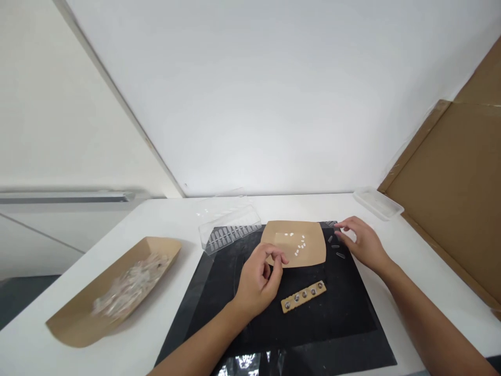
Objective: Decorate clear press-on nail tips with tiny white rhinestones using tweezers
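Note:
My left hand (258,279) is closed, its fingers curled and thumb against the fingertips, over the near left edge of a brown paper tray (319,248). Anything small in that pinch is hidden. Several small white pieces (302,246) lie scattered in the tray. To the tray's right, my right hand (362,245) has thumb and index finger a little apart, with nothing clearly visible between them. Clear nail tips (340,255) lie beside its fingertips on the black mat (344,308). Nearer me is a tan notched strip (304,296) with several round metal studs along it.
A clear box (230,232) with rows of nail tips straddles the mat's far left corner. At left, a larger brown tray (78,324) holds a heap of clear plastic pieces (131,287). A translucent tray (379,203) sits back right, near a cardboard panel (457,209).

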Demonstrator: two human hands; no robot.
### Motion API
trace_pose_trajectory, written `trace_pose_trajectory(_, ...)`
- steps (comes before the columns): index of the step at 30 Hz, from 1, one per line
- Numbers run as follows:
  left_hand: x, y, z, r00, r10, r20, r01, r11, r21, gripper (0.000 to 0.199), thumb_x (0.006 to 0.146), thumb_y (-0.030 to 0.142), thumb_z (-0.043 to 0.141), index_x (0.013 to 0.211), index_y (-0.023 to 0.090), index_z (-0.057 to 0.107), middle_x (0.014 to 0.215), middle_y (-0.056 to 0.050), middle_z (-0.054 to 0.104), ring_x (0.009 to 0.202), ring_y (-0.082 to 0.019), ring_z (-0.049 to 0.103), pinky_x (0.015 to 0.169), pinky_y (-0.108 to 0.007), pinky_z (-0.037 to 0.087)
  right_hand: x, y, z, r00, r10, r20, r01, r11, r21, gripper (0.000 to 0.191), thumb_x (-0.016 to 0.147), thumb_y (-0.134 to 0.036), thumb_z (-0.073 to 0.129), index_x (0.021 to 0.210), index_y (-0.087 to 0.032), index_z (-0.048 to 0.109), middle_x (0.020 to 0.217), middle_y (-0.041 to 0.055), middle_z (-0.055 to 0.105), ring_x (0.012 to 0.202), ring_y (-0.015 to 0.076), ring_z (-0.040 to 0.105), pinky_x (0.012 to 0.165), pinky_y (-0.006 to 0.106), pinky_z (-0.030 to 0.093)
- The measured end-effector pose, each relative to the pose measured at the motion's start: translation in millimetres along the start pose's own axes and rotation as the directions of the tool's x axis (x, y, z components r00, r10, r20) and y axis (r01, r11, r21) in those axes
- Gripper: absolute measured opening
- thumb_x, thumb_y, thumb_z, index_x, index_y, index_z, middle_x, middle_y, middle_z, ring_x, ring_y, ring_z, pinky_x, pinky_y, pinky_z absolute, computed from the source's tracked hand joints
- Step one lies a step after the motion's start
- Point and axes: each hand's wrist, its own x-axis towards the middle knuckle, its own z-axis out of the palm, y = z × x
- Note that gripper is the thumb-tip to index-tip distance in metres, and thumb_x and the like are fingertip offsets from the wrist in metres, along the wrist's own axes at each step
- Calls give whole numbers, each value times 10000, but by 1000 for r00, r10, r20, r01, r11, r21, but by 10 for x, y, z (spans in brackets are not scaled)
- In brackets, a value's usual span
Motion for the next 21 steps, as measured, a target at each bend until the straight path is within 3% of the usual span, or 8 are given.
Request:
trace_pose_trajectory(3,7,2,-19,999,40,-28,-39,999,32,94,1009,176,516,955,219,580,834,20,596,506,-85,432,501,-238,378,-28,-75,29,978,-78,195,71,997,40,327,985,-424,681,1282,-293,718,1195,92,701,1076,287,679,962,466,578)
trace_pose_trajectory(6,13,20,-40,991,87,-103,-78,993,85,98,1003,152,503,967,222,563,795,32,539,544,-102,442,531,-243,383,-64,-41,100,953,-77,292,64,996,54,421,953,-412,735,1356,-296,691,1246,96,675,1136,294,663,1007,480,573)
trace_pose_trajectory(14,45,35,-81,975,157,-160,-139,983,119,128,974,109,485,982,219,549,791,38,503,568,-105,447,538,-234,388,-62,48,227,957,-81,280,65,996,64,199,994,-237,633,1142,-254,766,1089,78,700,1025,256,684,920,422,587)
trace_pose_trajectory(21,78,61,-113,955,198,-222,-165,973,162,123,952,102,503,967,212,555,816,33,515,573,-95,457,523,-221,378,-52,-26,190,972,-53,231,45,998,42,161,1011,-215,580,983,-251,735,981,51,715,933,235,685,829,373,554)
